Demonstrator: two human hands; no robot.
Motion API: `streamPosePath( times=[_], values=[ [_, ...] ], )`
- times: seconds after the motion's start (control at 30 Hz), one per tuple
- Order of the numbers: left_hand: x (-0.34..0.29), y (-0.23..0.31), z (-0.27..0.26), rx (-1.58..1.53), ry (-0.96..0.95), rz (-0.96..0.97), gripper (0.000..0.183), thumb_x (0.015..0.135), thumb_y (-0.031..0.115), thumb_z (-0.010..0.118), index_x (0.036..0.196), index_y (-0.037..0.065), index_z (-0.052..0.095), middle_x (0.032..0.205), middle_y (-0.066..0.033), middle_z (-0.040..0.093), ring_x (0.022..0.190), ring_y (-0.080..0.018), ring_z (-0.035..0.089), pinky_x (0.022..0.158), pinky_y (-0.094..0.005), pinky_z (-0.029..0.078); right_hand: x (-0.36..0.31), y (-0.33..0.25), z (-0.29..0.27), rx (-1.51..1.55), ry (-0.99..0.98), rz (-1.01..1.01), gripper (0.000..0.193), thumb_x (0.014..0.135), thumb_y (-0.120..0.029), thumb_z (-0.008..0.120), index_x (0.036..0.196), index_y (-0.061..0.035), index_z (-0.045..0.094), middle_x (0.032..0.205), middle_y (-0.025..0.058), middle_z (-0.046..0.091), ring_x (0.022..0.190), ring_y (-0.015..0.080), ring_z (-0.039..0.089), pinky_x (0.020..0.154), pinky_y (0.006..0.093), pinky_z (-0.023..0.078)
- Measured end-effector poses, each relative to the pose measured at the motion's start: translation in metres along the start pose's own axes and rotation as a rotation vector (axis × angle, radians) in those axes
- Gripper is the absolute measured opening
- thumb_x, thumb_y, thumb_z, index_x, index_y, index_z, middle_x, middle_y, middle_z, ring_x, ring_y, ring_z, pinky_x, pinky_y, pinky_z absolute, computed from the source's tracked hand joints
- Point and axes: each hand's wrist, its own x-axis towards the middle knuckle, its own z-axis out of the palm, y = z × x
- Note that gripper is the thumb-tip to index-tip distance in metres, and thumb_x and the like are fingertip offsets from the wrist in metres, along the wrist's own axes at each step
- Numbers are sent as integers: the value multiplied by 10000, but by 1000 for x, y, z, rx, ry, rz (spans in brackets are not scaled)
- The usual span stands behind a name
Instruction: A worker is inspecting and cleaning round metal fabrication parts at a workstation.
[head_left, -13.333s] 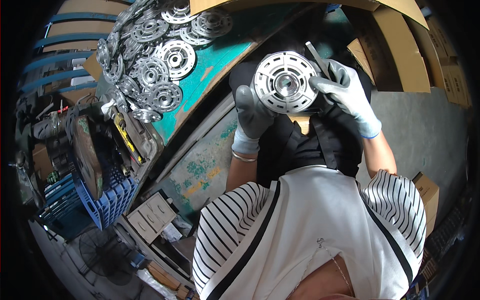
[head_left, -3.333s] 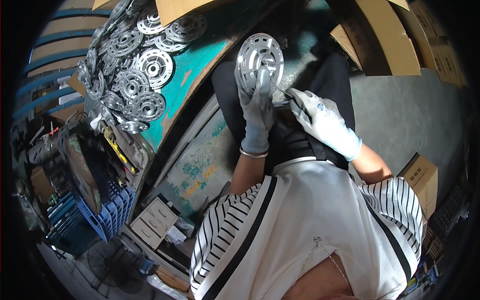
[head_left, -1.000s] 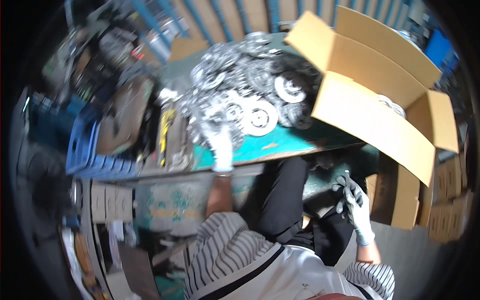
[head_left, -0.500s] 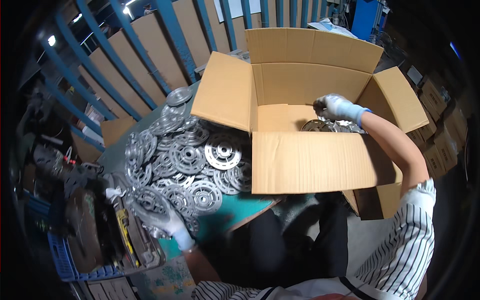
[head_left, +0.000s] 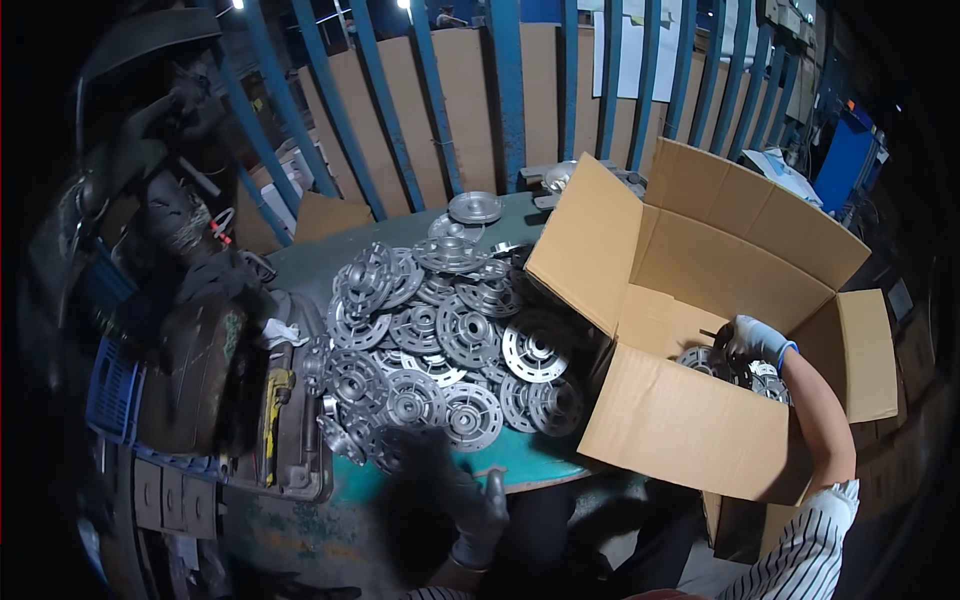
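My left hand (head_left: 478, 515), in a grey work glove, is over the front edge of the green bench, just nearer than the pile of metal discs (head_left: 468, 418). Its thumb stands apart from the fingers, which fade into dark shadow; I make out nothing in its grasp. The discs are round, silver and slotted, with raised hubs, and lie heaped over one another. Inside the cardboard box (head_left: 690, 420), my right hand (head_left: 762, 343), gloved with dark-stained fingers, bends down over several discs (head_left: 697, 358). Its fingertips are partly hidden, and whether they grip one is unclear.
A blue plastic crate (head_left: 112, 395) with a dark bulky object and a yellow-marked tool (head_left: 272, 425) stands left of the pile. Blue metal bars (head_left: 508, 100) backed by cardboard rise behind the bench (head_left: 330, 240). The box's flaps spread outward.
The view has swung left, so the bench and box sit farther right in it. My left hand has moved off the pile's near left side toward the bench's front edge. My right hand stays inside the box.
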Motion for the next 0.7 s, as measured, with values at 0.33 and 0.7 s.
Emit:
streamPosePath(
  times=[0.33,0.7],
  values=[
    [-40,37,1,-783,15,-104,841,816,-31,596,1482,36,87,1488,-202,232,1396,-316,231,1137,-448,171,-21,-20,9,-247,343,87,292,735,-292,691,1005,-182,712,1043,99,676,979,287,642,854,372,511],
    [-54,100,-38,-1434,-263,-399,636,985,293,445,1494,116,107,1512,-146,204,1381,-321,251,1127,-491,223,-161,-113,-5,605,1195,-625,196,816,-70,686,995,3,659,709,13,637,553,42,494,486,232,401]
  ],
)
